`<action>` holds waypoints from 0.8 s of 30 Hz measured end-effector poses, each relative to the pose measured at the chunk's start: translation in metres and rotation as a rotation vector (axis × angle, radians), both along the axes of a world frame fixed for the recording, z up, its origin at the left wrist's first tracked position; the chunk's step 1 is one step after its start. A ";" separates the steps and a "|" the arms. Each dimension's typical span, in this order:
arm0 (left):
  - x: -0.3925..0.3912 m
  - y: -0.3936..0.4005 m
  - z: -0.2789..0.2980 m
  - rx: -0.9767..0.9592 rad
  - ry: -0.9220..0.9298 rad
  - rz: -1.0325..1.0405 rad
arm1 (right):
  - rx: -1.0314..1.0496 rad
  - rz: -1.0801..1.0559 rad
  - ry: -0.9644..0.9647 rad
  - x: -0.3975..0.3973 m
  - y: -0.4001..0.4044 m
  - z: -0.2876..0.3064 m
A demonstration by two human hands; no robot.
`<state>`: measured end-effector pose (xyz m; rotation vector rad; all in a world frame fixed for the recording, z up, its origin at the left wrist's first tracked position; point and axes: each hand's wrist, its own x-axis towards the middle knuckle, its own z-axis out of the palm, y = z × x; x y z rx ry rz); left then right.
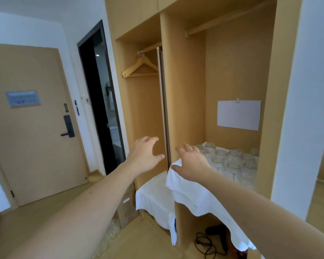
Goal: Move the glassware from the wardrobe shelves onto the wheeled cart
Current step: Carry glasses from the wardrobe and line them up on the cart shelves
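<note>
Several clear drinking glasses point(232, 159) stand close together on a white cloth point(191, 193) that covers the right wardrobe shelf. My right hand point(190, 162) hovers with spread fingers over the front left corner of that cloth, just short of the nearest glasses, and holds nothing. My left hand point(145, 154) is stretched out with fingers spread in front of the left wardrobe bay, empty. A second white cloth point(153, 195) covers the lower shelf in the left bay. More glasses point(113, 228) are partly hidden under my left forearm near the floor. No cart is in view.
A wooden upright point(183, 109) divides the two wardrobe bays. Wooden hangers point(140, 67) hang in the left bay. A black hairdryer with its cord point(213, 238) lies on the floor below the right shelf. A cardboard box point(126, 206) stands beside the left bay. The room door point(32, 124) is at the left.
</note>
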<state>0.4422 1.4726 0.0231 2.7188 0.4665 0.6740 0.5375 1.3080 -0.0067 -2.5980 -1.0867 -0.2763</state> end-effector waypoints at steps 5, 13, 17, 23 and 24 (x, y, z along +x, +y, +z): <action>0.052 0.016 -0.017 0.029 0.010 -0.072 | 0.001 -0.070 0.009 0.048 0.009 -0.016; 0.165 0.025 -0.033 0.082 0.112 -0.162 | 0.038 -0.155 0.047 0.151 0.018 -0.044; 0.224 0.027 -0.034 0.107 0.154 -0.222 | 0.049 -0.194 0.098 0.204 0.018 -0.053; 0.291 0.026 -0.052 0.054 0.187 -0.271 | 0.009 -0.246 0.129 0.259 0.013 -0.070; 0.299 0.025 -0.057 0.053 0.199 -0.279 | -0.010 -0.258 0.138 0.265 0.012 -0.074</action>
